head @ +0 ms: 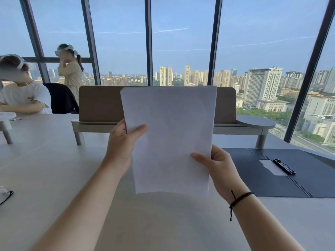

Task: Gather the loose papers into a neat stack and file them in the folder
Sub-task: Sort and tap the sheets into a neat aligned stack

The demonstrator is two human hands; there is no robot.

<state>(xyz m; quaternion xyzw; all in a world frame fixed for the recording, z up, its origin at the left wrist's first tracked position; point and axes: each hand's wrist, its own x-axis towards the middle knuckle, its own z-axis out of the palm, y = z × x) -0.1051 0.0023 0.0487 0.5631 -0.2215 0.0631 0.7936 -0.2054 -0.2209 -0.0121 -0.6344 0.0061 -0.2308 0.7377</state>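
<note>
A stack of white papers [172, 134] stands upright in the air above the grey table, its lower edge just off the surface. My left hand [123, 142] grips the stack's left edge about halfway up, thumb on the front. My right hand [219, 167] grips the right edge lower down, thumb on the front too. A dark blue folder [261, 178] lies open and flat on the table to the right of my right hand. Its black metal clip [283, 166] sits near the spine with a white label beside it.
A brown divider panel [99, 104] on a raised shelf crosses the table behind the papers. Black glasses [5, 193] lie at the left edge. One person sits at the far left of the table; another stands by the windows.
</note>
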